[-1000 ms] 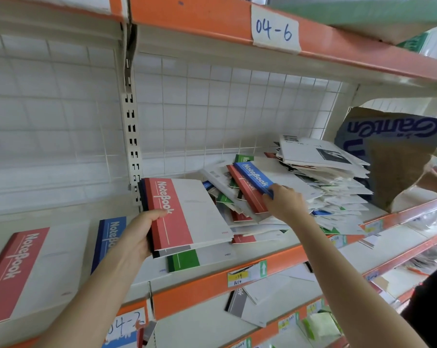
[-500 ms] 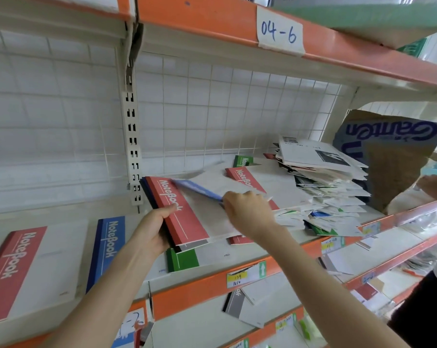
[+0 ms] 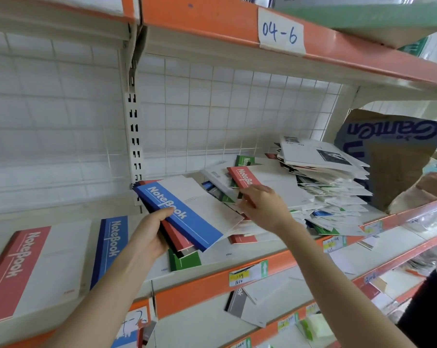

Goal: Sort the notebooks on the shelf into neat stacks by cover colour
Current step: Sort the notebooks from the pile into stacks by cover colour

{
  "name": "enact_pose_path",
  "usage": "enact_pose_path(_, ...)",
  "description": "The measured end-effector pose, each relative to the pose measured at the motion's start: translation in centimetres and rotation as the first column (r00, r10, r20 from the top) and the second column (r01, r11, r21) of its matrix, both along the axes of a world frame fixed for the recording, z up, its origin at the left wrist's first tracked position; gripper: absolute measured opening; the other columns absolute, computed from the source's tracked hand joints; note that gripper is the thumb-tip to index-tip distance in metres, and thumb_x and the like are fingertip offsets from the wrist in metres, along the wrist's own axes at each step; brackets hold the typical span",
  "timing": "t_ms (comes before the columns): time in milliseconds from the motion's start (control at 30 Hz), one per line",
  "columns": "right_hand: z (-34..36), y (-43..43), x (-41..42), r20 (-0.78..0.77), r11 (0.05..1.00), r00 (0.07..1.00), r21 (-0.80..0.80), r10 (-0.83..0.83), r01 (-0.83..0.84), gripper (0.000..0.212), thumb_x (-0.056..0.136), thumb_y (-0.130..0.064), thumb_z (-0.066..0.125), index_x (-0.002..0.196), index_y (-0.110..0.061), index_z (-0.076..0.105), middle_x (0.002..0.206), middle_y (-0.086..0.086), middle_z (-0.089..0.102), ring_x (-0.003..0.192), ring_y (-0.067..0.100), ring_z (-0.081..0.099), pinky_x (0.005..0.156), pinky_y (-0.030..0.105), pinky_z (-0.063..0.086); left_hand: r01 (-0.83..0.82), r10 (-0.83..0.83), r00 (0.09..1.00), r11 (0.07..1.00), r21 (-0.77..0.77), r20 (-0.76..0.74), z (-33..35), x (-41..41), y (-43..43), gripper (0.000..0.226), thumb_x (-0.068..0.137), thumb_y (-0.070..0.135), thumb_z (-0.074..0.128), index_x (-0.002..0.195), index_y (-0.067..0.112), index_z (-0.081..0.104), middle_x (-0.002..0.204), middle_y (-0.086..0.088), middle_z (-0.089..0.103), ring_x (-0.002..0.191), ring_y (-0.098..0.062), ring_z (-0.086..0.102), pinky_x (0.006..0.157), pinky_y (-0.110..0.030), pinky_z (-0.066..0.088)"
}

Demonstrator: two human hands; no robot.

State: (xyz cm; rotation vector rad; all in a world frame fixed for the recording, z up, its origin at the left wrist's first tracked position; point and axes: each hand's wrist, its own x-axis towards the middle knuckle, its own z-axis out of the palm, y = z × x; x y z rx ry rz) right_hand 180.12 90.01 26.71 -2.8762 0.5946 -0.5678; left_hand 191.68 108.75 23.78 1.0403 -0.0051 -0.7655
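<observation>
My left hand point(image 3: 149, 237) grips a small bundle of notebooks above the shelf point(image 3: 212, 280); a blue-spined notebook point(image 3: 187, 212) lies on top, with a red one under it. My right hand point(image 3: 265, 207) reaches into the messy pile of notebooks point(image 3: 325, 192) and its fingers touch the lower edge of a red-spined notebook point(image 3: 245, 177) there. A neat red stack point(image 3: 31, 267) lies at the far left, with a blue stack point(image 3: 110, 244) beside it. A green-spined notebook point(image 3: 184, 261) lies under the held bundle.
A cardboard box point(image 3: 398, 151) with blue print stands at the shelf's right end, and another person's hand point(image 3: 436, 184) is beside it. A white wire grid backs the shelf. Lower shelves hold loose notebooks point(image 3: 247, 307) and price tags.
My right hand laid the blue notebook on top of the bundle in my left hand, then went back right to the pile and now touches a red notebook.
</observation>
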Motion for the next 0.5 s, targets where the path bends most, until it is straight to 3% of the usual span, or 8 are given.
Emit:
enact_pose_path(67, -0.3, -1.6, -0.7, -0.188, 0.998, 0.981, 0.014, -0.056, 0.059, 0.040, 0.090, -0.041, 0.049, 0.125, -0.022, 0.052, 0.131, 0.003, 0.049, 0.123, 0.026, 0.040, 0.101, 0.040, 0.035, 0.002, -0.002, 1.000, 1.000, 0.007, -0.002, -0.2, 0.0, 0.1, 0.005, 0.093, 0.006, 0.050, 0.092, 0.011, 0.053, 0.090, -0.010, 0.062, 0.080, -0.024, 0.059, 0.073, -0.041, 0.045)
enact_pose_path(133, -0.1, -2.2, -1.4, -0.283, 0.999, 0.959, 0.020, -0.028, 0.035, 0.052, 0.088, -0.043, 0.053, 0.135, -0.024, 0.043, 0.140, 0.000, 0.039, 0.128, 0.024, 0.032, 0.107, 0.038, 0.028, 0.004, -0.004, 1.000, 1.000, 0.019, 0.000, -0.3, -0.1, 0.2, 0.006, 0.093, 0.006, 0.049, 0.092, 0.011, 0.053, 0.090, -0.010, 0.062, 0.079, -0.024, 0.059, 0.068, -0.039, 0.045)
enact_pose_path(267, 1.2, -2.1, -2.3, -0.327, 0.995, 0.943, 0.097, 0.059, -0.029, 0.054, 0.090, -0.035, 0.055, 0.140, -0.022, 0.038, 0.146, 0.002, 0.032, 0.132, 0.022, 0.028, 0.108, 0.035, 0.027, -0.003, 0.003, 1.000, 0.999, 0.035, 0.006, -0.4, -0.5, 0.1, 0.007, 0.092, 0.007, 0.050, 0.090, 0.012, 0.053, 0.088, -0.009, 0.062, 0.078, -0.024, 0.059, 0.064, -0.039, 0.045)
enact_pose_path(333, 1.6, -2.1, -2.6, -0.317, 0.984, 0.944, 0.173, 0.095, -0.041, 0.053, 0.090, -0.030, 0.056, 0.139, -0.021, 0.039, 0.144, 0.001, 0.033, 0.124, 0.020, 0.034, 0.094, 0.028, 0.039, -0.006, 0.006, 1.000, 0.999, 0.037, 0.008, -0.3, -0.6, 0.1, 0.006, 0.092, 0.007, 0.051, 0.090, 0.012, 0.053, 0.088, -0.009, 0.061, 0.079, -0.024, 0.059, 0.067, -0.040, 0.046)
enact_pose_path(400, 1.6, -2.0, -2.7, -0.291, 0.970, 0.953, 0.241, 0.086, -0.014, 0.053, 0.089, -0.029, 0.058, 0.139, -0.023, 0.040, 0.142, -0.001, 0.035, 0.119, 0.019, 0.039, 0.078, 0.023, 0.041, -0.009, 0.009, 1.000, 0.999, 0.040, 0.012, -0.2, -0.7, 0.1, 0.006, 0.092, 0.008, 0.051, 0.090, 0.012, 0.053, 0.088, -0.009, 0.061, 0.079, -0.024, 0.059, 0.067, -0.040, 0.046)
enact_pose_path(500, 1.4, -2.5, -2.6, -0.278, 0.968, 0.958, 0.250, 0.069, 0.003, 0.057, 0.087, -0.032, 0.060, 0.140, -0.025, 0.039, 0.144, -0.001, 0.034, 0.123, 0.021, 0.041, 0.093, 0.027, 0.040, -0.018, 0.017, 1.000, 0.999, 0.046, 0.019, 0.0, -0.9, 0.1, 0.006, 0.092, 0.008, 0.051, 0.089, 0.013, 0.053, 0.087, -0.009, 0.061, 0.078, -0.025, 0.059, 0.066, -0.039, 0.046)
